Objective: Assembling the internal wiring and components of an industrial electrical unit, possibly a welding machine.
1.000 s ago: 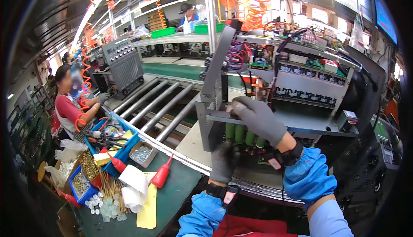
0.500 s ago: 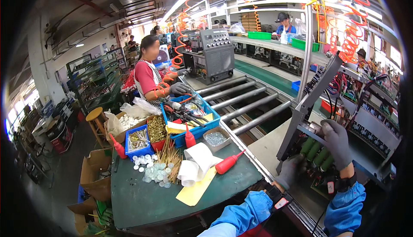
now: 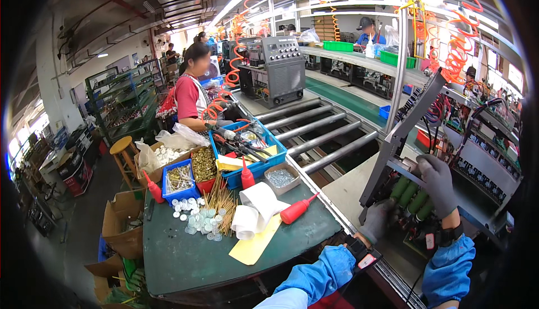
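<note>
An open machine chassis (image 3: 387, 160) with a dark grey front panel stands tilted in front of me at the right. Inside it sit several green cylinders (image 3: 409, 194) side by side, below a silver metal bracket (image 3: 405, 170). My left hand (image 3: 375, 220), in a grey glove, reaches into the chassis at the lower left end of the cylinders; its fingertips are hidden among dark parts. My right hand (image 3: 439, 186), also gloved, is bent round the right end of the bracket, its fingers closed against something too small to make out.
On the green table (image 3: 191, 264) lie white paper, yellow sheets, red squeeze bottles (image 3: 298, 209), washers and brass rods. A blue bin (image 3: 275, 157) holds tools. Beyond run steel rollers (image 3: 314, 126) with a grey machine (image 3: 278, 73) behind. A co-worker (image 3: 191, 87) stands across at the left.
The co-worker's hand has drawn back from the grey machine and the body has turned a little. My hands stay inside the chassis, the left one shifted only slightly.
</note>
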Tool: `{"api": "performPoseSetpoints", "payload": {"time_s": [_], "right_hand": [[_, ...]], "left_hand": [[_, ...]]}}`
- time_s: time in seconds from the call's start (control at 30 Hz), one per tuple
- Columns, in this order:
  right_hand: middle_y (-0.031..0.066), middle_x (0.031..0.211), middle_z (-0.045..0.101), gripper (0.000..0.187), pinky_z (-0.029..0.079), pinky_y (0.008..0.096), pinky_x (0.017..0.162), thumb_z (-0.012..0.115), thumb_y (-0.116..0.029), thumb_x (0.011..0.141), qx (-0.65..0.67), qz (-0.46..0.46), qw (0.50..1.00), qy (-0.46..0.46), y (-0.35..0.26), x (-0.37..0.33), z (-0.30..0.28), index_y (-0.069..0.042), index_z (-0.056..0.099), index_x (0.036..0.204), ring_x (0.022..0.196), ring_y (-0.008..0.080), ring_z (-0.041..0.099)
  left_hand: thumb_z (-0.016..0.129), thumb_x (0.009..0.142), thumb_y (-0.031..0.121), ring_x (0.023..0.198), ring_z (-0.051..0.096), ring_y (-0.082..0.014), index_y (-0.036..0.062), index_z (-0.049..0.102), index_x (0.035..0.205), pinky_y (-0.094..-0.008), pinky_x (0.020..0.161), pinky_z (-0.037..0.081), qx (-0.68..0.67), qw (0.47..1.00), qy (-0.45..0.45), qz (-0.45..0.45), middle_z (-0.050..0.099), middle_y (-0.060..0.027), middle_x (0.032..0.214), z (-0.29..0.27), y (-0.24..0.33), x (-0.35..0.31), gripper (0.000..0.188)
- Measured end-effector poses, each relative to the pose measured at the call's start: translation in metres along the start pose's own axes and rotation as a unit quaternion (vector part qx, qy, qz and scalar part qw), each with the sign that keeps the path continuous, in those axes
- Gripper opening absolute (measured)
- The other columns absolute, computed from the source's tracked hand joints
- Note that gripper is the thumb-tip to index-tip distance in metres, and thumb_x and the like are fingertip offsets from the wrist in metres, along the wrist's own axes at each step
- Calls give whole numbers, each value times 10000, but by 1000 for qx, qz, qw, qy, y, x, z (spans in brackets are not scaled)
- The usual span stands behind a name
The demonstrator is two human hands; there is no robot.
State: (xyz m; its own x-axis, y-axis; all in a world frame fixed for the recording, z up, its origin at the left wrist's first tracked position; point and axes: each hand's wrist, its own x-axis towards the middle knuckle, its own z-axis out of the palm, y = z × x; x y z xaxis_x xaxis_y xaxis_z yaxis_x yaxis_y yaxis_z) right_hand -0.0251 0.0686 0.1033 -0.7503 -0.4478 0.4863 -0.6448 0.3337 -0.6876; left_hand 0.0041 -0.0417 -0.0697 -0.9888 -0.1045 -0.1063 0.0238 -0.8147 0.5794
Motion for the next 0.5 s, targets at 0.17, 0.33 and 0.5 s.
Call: {"api": "performPoseSetpoints", "payload": {"time_s": [0.17, 0.33, 0.5], "right_hand": [[93, 868, 667, 324, 466, 310, 731, 516, -211, 915, -36, -61, 996, 49, 10, -2, 2, 27, 640, 1096, 806, 154, 593], [87, 858, 664, 324, 465, 299, 690, 520, -203, 901, 127, 93, 987, -10, 3, -5, -5, 42, 634, 1081, 763, 142, 587], [109, 851, 666, 302, 478, 312, 731, 515, -192, 905, 76, 79, 994, -10, 3, -5, -3, 42, 633, 1052, 761, 170, 602]], "left_hand": [[583, 963, 232, 684, 557, -116, 65, 619, 962, -247, 612, 481, 14, 1000, 9, -5, 594, -17, 807, 3, 0, 1, 170], [583, 961, 234, 694, 559, -121, 69, 618, 969, -251, 616, 481, 33, 999, -1, 6, 596, -16, 815, -5, -3, 3, 169], [571, 961, 239, 700, 565, -130, 67, 616, 974, -249, 615, 479, 25, 1000, 9, 1, 600, -23, 814, -18, -10, 8, 179]]}}
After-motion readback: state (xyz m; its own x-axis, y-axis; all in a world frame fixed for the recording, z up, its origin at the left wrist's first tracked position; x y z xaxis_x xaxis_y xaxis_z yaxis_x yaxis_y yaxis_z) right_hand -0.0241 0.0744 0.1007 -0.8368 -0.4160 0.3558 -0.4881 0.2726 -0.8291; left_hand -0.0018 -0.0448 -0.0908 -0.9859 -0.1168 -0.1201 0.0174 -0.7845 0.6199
